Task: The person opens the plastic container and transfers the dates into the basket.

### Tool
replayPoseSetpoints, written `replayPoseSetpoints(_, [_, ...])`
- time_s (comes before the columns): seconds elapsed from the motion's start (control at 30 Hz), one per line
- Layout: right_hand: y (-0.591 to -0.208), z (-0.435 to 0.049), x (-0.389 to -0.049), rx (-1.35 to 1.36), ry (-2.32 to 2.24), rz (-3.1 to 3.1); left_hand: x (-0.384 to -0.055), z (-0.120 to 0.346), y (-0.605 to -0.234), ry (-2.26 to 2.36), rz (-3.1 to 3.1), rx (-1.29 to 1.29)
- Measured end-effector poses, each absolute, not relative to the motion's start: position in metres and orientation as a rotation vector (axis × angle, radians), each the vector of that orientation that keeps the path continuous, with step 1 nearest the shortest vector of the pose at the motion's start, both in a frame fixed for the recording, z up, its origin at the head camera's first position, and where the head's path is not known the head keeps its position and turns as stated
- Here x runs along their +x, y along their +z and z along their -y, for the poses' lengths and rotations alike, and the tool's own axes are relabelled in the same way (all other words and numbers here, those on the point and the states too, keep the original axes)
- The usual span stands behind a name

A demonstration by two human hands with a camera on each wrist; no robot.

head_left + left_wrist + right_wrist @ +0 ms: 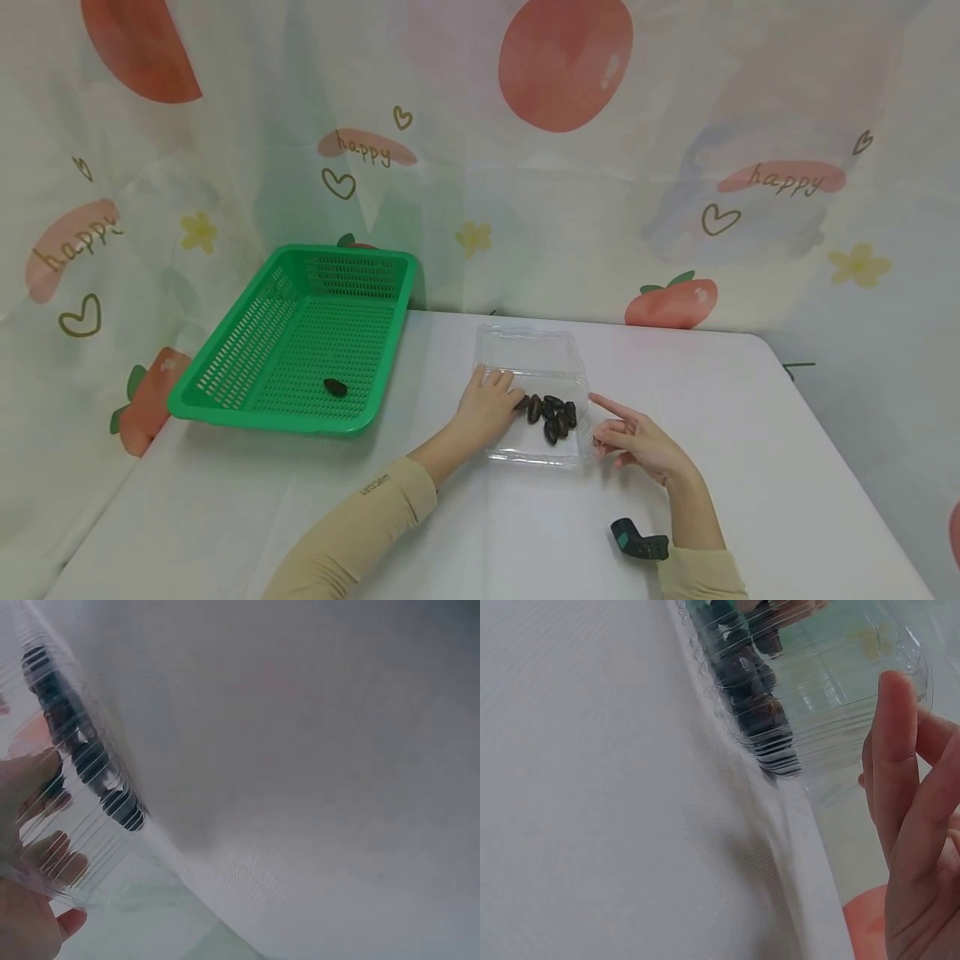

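A clear hinged plastic box (pixel 528 455) lies on the table with its lid (pixel 525 348) folded back. Several dark, glossy, date-like fruits (pixel 551 421) are in it. My left hand (pixel 486 408) reaches over the box's left side and pinches one date-like fruit (pixel 766 637), which shows above the others in the right wrist view. At the box's right side is my right hand (pixel 637 440), its index finger straight against the rim and the other fingers bent, holding nothing visible. One more dark fruit (pixel 335 387) lies in the green basket (pixel 273 421).
The green basket stands on the left of the white table (pixel 750 433), near the printed cloth backdrop (pixel 465 167). A small black angled device (pixel 639 542) lies beside the right wrist, close to the sleeve (pixel 701 573).
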State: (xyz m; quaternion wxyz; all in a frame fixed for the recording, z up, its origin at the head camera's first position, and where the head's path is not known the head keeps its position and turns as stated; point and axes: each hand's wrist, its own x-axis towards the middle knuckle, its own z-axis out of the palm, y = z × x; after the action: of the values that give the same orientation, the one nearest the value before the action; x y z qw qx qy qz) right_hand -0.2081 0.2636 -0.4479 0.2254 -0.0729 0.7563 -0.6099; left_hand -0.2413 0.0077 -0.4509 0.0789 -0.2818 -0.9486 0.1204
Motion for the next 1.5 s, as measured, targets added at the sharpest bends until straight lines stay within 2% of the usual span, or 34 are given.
replayPoseSetpoints(0.57, [-0.447,-0.264,-0.206,-0.180,-1.674,-2.100,-0.247,0.015,-0.423,0.169,2.699,-0.729])
replayPoseSetpoints(0.93, [-0.449,-0.264,-0.208,-0.188,-1.678,-2.095,-0.250,0.063,-0.408,-0.010,2.527,-0.577])
replayPoseSetpoints(1.2, [-0.449,-0.264,-0.208,-0.207,-1.684,-2.089,-0.240,0.100,-0.392,0.015,2.573,-0.466])
replayPoseSetpoints(1.5, [-0.449,-0.264,-0.209,-0.217,-1.696,-2.075,-0.241,0.149,-0.397,-0.007,2.629,-0.352])
